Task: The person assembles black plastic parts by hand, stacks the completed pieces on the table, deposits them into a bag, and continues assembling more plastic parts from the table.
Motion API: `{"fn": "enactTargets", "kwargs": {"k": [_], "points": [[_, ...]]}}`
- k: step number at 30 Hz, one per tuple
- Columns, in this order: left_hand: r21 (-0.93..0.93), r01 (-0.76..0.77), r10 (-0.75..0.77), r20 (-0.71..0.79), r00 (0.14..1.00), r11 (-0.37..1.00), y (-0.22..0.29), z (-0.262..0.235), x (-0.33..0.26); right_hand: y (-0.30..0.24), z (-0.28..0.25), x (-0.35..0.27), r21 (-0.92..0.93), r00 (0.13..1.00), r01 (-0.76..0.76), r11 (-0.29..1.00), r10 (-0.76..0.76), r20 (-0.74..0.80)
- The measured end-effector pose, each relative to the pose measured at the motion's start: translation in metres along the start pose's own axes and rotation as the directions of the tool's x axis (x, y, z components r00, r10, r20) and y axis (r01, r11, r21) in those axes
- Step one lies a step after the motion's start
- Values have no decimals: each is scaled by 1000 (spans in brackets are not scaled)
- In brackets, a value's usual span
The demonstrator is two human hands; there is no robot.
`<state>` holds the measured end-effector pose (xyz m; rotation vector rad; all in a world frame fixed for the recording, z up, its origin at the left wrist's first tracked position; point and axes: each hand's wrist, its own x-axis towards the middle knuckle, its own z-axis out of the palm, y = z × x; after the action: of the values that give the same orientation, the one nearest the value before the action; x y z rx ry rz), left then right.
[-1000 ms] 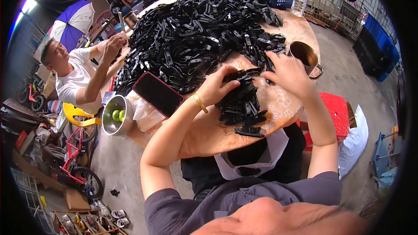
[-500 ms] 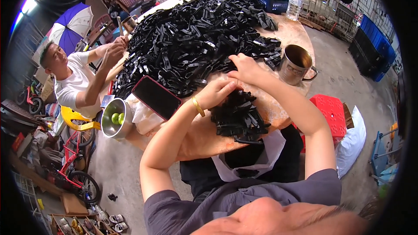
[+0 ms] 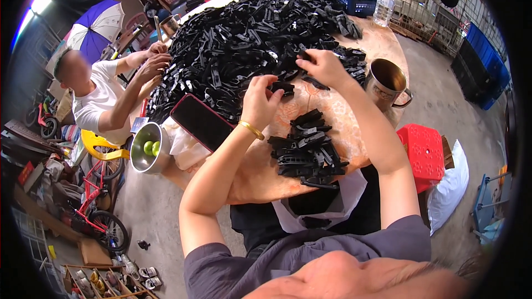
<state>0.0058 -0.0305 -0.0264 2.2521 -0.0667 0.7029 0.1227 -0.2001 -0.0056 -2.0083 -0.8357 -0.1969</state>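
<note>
Head view | floral tabletop [image 3: 249, 182] | concrete floor [image 3: 147, 205] | left fingers [image 3: 269, 79] pinch black part [image 3: 286, 88] | right fingers [image 3: 313, 56] pinch black piece [image 3: 303, 54]

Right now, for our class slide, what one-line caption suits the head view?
Left hand and right hand at the near edge of a black heap, a small pile closer in.

1. Large heap [image 3: 238, 44] of slim black pieces, some glinting, jumbled at many angles.
2. Smaller pile [image 3: 308, 147] of similar pieces, apart on the near side, many lying roughly crosswise.
3. Short dark piece [image 3: 286, 89] just beside the heap's near edge, partly hidden, perhaps held.
</note>
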Motion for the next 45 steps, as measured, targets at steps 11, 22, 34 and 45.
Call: {"fn": "enactTargets", "kwargs": {"k": [11,22,34,45], "points": [[65,-88,85,49,995,994,5,0,-2,-14,-2,-20,-571,944,99,815,104,312],[-360,293,-226,217,950,885,-4,-8,6,-21,10,-24,3,938,191,982,-183,293],[-277,334,-282,212,936,901,-14,8,0,-29,23,-40,-285,882,456,843,-386,268],[-567,493,-405,285,869,659,14,4,-5,-45,22,-40,-118,923,383,916,-377,71]]}}
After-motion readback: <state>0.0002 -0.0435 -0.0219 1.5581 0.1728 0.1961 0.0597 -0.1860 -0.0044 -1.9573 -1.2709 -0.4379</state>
